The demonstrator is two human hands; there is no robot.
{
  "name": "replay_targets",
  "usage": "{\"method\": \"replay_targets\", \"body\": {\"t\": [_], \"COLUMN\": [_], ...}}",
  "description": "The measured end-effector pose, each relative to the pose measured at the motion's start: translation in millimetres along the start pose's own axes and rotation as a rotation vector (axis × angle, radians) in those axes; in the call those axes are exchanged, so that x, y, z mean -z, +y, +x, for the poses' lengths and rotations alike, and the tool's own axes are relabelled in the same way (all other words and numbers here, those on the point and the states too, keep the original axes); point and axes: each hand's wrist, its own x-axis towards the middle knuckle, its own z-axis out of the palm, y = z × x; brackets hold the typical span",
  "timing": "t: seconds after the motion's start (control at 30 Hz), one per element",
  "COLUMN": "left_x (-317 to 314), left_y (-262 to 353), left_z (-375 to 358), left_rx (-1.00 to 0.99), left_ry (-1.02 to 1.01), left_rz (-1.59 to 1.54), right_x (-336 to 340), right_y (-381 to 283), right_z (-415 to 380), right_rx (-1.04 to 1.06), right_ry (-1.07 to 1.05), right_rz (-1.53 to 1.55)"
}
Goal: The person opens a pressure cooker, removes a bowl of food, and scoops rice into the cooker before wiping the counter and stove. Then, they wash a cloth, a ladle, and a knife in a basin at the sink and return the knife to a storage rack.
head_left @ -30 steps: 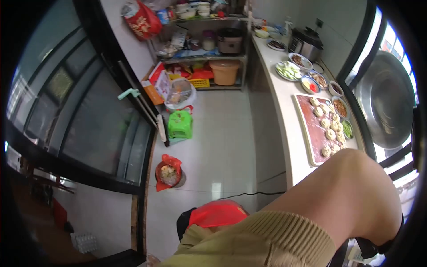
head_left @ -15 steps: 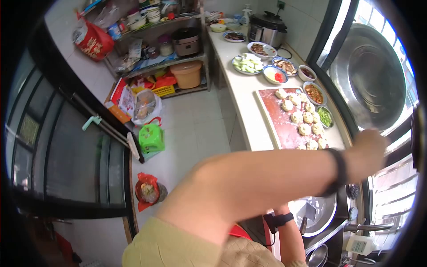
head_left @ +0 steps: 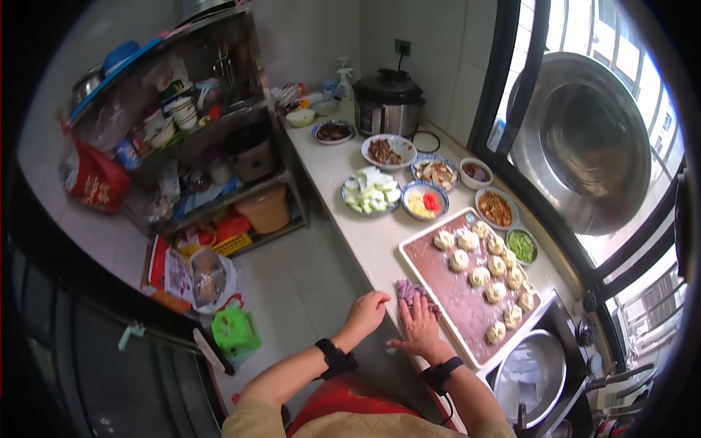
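Observation:
My right hand lies flat with fingers stretched over a purple cloth at the counter's front edge. The cloth is bunched up beside a white-rimmed tray with a floured reddish surface. Several pleated, filled buns stand on that tray, mostly toward its far and window side. Just left of the cloth, my left hand hangs near the counter edge with its fingers curled closed, and nothing shows sticking out of it. Both wrists wear black bands.
Behind the tray stand a plate of cut green vegetable, several food bowls and an electric cooker. A metal basin is at right, below a large pan by the window. A green stool stands on the floor.
My left arm has swung back from the window side, where it crossed over the counter, to the left of the tray. My right hand now shows on the cloth. The view has shifted.

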Motion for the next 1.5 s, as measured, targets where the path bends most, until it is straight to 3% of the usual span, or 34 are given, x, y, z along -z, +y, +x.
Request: {"method": "replay_targets", "body": {"t": [0.2,0.27,0.33,0.37,0.4,0.47,0.53,0.6,0.7,0.83,0.97,1.07,1.27,1.33,1.4,1.43,1.47,1.5], "left_x": [30,30,29,29,26,10,7,-2,-10,-22,-64,-106,-178,-203,-231,-240,-253,-266], "left_y": [-46,-60,-73,-70,-67,-71,-58,-54,-44,-6,50,93,152,167,179,187,191,194], "left_z": [55,73,92,100,106,106,103,109,112,65,-5,-46,-102,-110,-110,-108,-104,-98], "left_rx": [0.130,-0.011,-0.093,-0.144,-0.198,-0.273,-0.418,-0.444,-0.444,-0.601,-0.751,-0.927,-1.027,-1.020,-0.915,-0.701,-0.633,-0.375], "left_ry": [0.005,0.113,0.058,0.031,0.002,-0.170,-0.255,-0.190,-0.129,-0.302,-0.647,-0.783,-0.891,-0.913,-0.880,-0.896,-0.820,-0.909], "left_rz": [-0.085,-0.175,-0.111,-0.102,-0.099,-0.050,0.285,0.348,0.283,0.258,0.141,0.009,-0.038,-0.026,-0.110,-0.153,-0.141,-0.209], "right_x": [-5,0,-2,-5,-20,-8,4,-4,-9,-8,-14,-4,-10,-9,-8,-13,-14,-14], "right_y": [-18,-23,-19,-13,-3,-8,-17,-21,-23,-26,-14,-3,28,45,68,83,97,113], "right_z": [115,140,150,149,140,104,61,12,-64,-141,-184,-213,-309,-345,-377,-391,-398,-404], "right_rx": [-0.043,-0.101,-0.127,-0.106,-0.054,-0.138,-0.249,-0.263,-0.467,-0.773,-0.895,-0.927,-1.121,-1.140,-1.167,-1.140,-1.145,-1.150], "right_ry": [-0.015,-0.069,-0.110,-0.016,0.222,0.362,0.405,0.393,0.458,0.616,0.744,0.773,0.781,0.737,0.557,0.461,0.462,0.330], "right_rz": [0.044,0.076,0.239,0.402,0.621,0.685,0.669,0.597,0.501,0.398,0.461,0.405,0.365,0.368,0.296,0.227,0.232,0.221]}}
